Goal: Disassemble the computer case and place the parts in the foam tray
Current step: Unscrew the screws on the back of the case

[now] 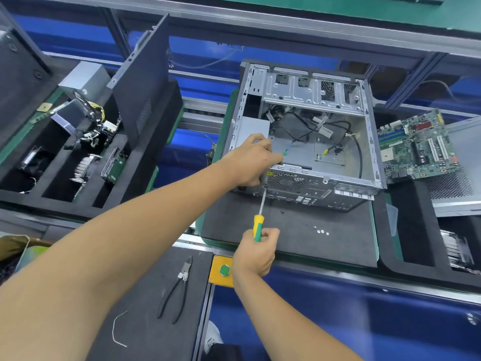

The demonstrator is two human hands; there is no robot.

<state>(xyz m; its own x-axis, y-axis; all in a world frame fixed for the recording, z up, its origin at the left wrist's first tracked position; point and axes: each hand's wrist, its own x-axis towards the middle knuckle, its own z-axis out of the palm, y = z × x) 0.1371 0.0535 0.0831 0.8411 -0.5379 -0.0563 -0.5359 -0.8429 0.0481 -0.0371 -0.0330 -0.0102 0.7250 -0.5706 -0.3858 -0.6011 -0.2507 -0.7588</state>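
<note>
The open computer case (338, 183) lies on its side on a dark mat, loose cables inside and the grey power supply (253, 127) at its left rear corner. My left hand (253, 160) grips the case's rear left corner over the power supply. My right hand (256, 252) holds a yellow and green screwdriver (258, 227), whose tip meets the rear panel near the fan grille. The black foam tray (130, 183) at left holds a power supply, a heatsink, a drive and a dark side panel standing upright.
A green motherboard (416, 147) lies right of the case on another tray. Several small screws (321, 231) sit on the mat. Black-handled cutters (177, 290) and a bent wire lie on the near pad. A yellow box with a green button (224, 270) is beside my right wrist.
</note>
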